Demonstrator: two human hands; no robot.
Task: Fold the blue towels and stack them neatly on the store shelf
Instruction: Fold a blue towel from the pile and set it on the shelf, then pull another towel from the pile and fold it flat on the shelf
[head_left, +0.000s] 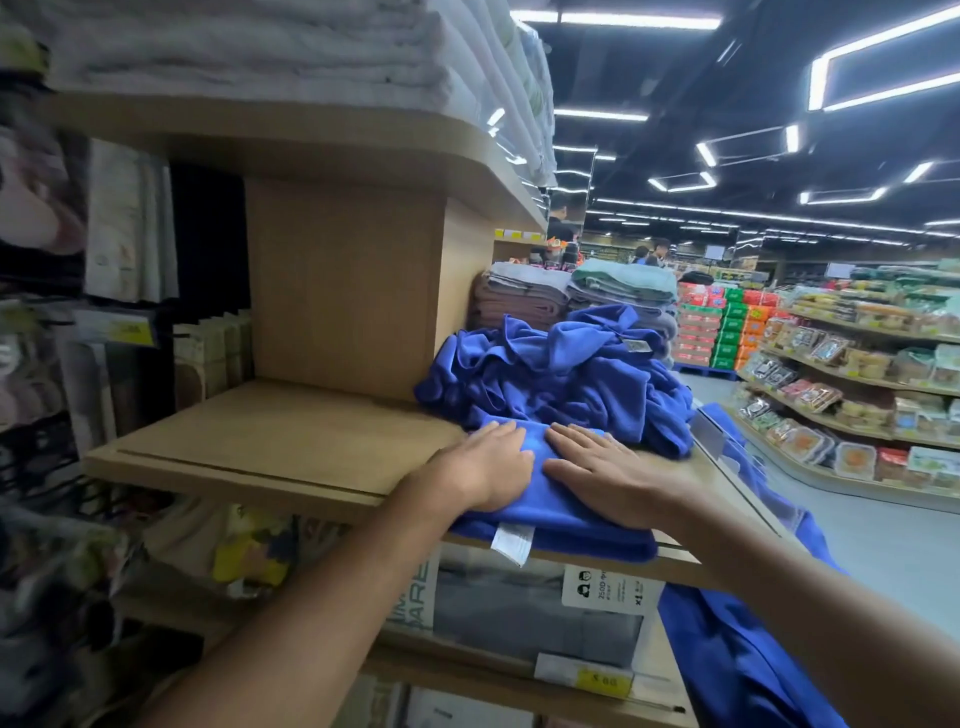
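Folded blue towel (550, 512) on shelf edge (270, 467); left hand (483, 467), right hand (602, 467) pressing flat, fingers straight

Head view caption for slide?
Left hand and right hand flat on folded blue towel at shelf edge; unfolded blue towels heaped behind.

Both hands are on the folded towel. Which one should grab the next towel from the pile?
Right, probably. The right hand lies nearer the pile, which spreads behind and to its right; the left hand sits beside the bare shelf and could pin the folded towel.
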